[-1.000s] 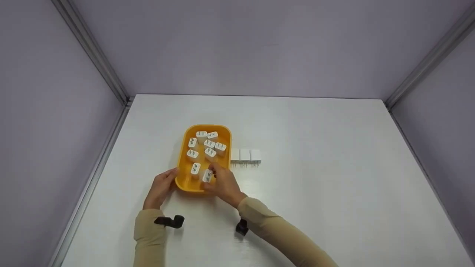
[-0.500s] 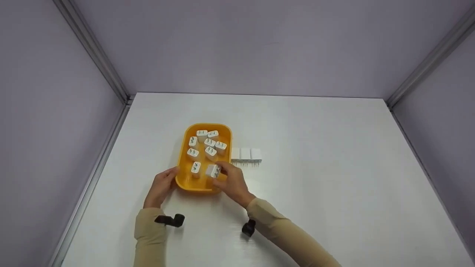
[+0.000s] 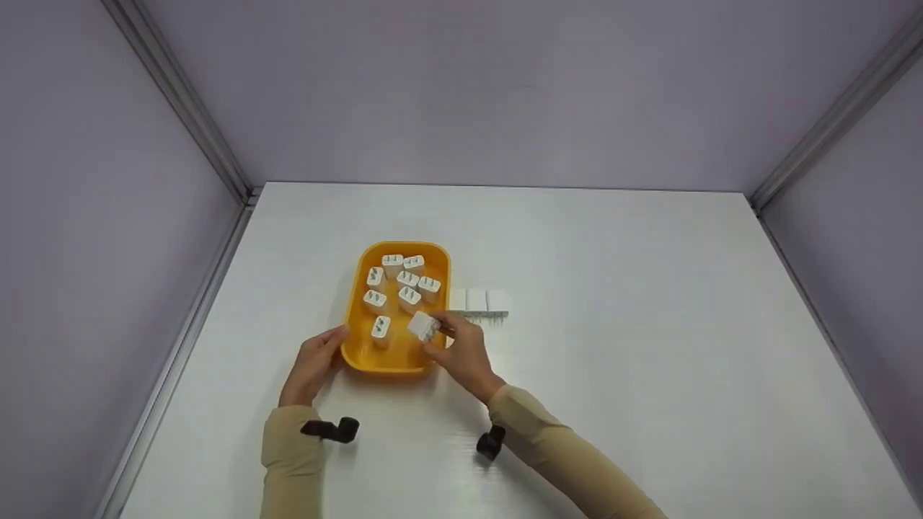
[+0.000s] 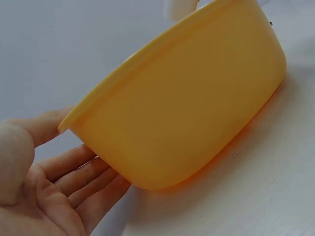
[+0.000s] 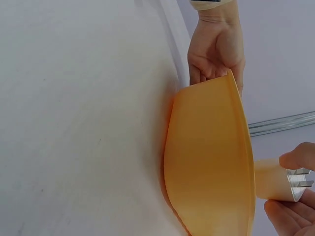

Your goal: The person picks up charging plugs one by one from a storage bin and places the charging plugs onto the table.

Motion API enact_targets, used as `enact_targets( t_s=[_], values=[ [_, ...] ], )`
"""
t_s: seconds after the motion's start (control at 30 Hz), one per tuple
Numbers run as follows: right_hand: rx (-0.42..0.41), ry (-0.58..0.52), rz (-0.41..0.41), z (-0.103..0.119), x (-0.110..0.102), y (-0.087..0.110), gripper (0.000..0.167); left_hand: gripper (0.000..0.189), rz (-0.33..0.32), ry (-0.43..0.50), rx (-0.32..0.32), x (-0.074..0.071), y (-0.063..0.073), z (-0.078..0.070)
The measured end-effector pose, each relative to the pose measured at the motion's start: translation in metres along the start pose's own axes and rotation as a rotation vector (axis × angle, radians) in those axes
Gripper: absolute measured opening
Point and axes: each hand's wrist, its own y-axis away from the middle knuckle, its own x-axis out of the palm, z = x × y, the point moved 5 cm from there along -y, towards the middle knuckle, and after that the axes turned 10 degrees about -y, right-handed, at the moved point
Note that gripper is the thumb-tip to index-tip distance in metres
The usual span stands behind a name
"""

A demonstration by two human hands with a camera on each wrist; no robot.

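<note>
My right hand [image 3: 467, 353] pinches a white plug adapter [image 3: 424, 326] between thumb and fingers, over the right side of the yellow tray [image 3: 393, 371]. Two flat metal prongs [image 5: 300, 178] of this adapter point back toward the palm in the right wrist view. My left hand [image 3: 311, 362] holds the tray at its near left corner. The left wrist view shows the left thumb [image 4: 47, 127] at the rim and the other fingers against the outer wall. Several more white plug adapters [image 3: 409, 298] stand in the tray, prongs up.
Outside the tray's right edge, white plug adapters [image 3: 476, 300] lie side by side in a row on the white table [image 3: 634, 324], prongs toward me. Grey walls [image 3: 505, 94] with metal profiles enclose the table at the back and sides.
My right hand has lifted the adapter from the near part of the tray and moved it right and slightly up, tilting it. The left hand stays at the tray corner.
</note>
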Motion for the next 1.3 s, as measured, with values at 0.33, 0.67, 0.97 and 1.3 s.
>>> enact_targets(
  t_s=[0.33, 0.67, 0.97, 1.3],
  values=[
    [-0.049, 0.008, -0.088, -0.005, -0.013, -0.001, 0.033, 0.069, -0.007, -0.042, -0.035, -0.001, -0.001, 0.001],
    [-0.049, 0.002, -0.155, -0.009, -0.024, -0.001, 0.034, 0.07, -0.008, -0.04, -0.042, 0.0, -0.001, 0.002],
    [-0.075, 0.004, -0.209, -0.011, -0.034, -0.002, 0.035, 0.067, -0.014, -0.017, -0.022, 0.0, 0.0, 0.002],
    [-0.066, 0.002, -0.248, -0.017, -0.048, -0.003, 0.031, 0.065, -0.01, -0.004, 0.0, 0.0, 0.001, 0.001]
  ],
)
